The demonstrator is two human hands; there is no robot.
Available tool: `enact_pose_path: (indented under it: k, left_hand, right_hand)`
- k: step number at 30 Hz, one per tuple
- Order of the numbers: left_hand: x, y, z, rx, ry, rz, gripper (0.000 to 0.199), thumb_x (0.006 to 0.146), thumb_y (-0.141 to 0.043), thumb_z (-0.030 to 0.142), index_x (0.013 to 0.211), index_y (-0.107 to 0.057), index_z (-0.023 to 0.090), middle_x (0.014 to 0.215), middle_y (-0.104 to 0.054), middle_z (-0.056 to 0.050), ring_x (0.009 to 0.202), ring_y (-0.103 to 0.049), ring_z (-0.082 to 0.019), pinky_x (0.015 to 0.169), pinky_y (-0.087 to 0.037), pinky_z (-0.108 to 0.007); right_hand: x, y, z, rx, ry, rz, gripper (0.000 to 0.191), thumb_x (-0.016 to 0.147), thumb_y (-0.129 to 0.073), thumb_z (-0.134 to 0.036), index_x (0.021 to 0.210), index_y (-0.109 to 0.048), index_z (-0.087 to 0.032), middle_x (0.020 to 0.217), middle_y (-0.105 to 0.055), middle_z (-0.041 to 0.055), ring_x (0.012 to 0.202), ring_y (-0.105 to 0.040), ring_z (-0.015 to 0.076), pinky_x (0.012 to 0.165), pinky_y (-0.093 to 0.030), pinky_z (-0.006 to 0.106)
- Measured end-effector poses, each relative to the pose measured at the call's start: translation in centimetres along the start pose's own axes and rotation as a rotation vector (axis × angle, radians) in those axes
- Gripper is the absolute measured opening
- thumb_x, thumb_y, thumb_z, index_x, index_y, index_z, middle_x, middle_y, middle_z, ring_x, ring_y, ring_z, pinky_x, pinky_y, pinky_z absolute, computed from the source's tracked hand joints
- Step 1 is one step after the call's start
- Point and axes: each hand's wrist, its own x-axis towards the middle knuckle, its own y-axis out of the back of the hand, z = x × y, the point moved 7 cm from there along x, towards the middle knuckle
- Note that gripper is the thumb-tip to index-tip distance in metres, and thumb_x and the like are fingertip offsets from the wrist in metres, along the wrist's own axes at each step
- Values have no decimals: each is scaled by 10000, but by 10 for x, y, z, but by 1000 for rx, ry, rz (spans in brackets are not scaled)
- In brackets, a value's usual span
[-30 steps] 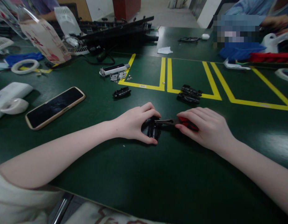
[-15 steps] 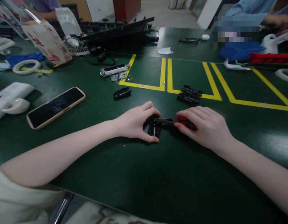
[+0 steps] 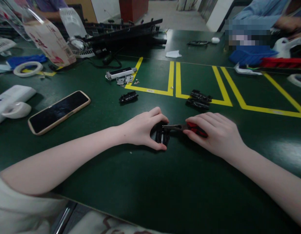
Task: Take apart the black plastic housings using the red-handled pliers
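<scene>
My left hand [image 3: 145,130] grips a small black plastic part [image 3: 163,138] between thumb and fingers, low over the green table [image 3: 131,188]. From the right, my right hand [image 3: 213,133] is closed around the red handles of a pair of long-nose pliers [image 3: 176,127]. The jaws reach the upper end of the black part; whether they pinch anything there is too small to tell. Farther back lie a similar black part [image 3: 128,97] and, to the right, a pair of black parts [image 3: 199,99] beside the yellow tape.
A phone [image 3: 59,112] and white plastic pieces [image 3: 16,100] lie at the left. Behind are a white device with small metal brackets [image 3: 121,76], a bottle [image 3: 48,40], a tape roll [image 3: 28,69] and a long black assembly [image 3: 131,35]. Another person's sleeve [image 3: 257,14] shows at the far right.
The whole view has shifted very slightly. Both hands keep their hold, and the pliers stay at the black part's upper end.
</scene>
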Motion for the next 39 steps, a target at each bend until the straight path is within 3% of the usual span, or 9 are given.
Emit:
enact_pose_path:
  k: [11, 21, 39]
  left_hand:
    - [1, 0, 0, 13, 12, -10, 680, 741, -802, 518, 1255, -535, 161, 1200, -524, -90, 981, -600, -218, 782, -529, -323]
    - [0, 1, 1, -2, 29, -46, 681, 762, -783, 526, 1277, -525, 164, 1214, -521, -95, 1002, -595, -223, 779, -533, -327]
    - [2, 1, 0, 69, 13, -38, 698, 751, -769, 568, 1269, -531, 164, 1192, -544, -89, 959, -608, -218, 757, -509, -317]
  right_hand:
    - [1, -2, 0, 3, -6, 5, 246, 943, -603, -356, 1006, -658, -126, 888, -728, 104, 782, -668, 210, 662, -530, 332]
    - [-2, -2, 8, 70, -69, -72, 242, 944, -580, -377, 1030, -673, -171, 921, -734, 96, 812, -666, 223, 694, -536, 359]
    - [-2, -2, 6, 31, -45, -44, 226, 942, -596, -367, 1026, -668, -169, 906, -732, 91, 804, -675, 216, 684, -531, 345]
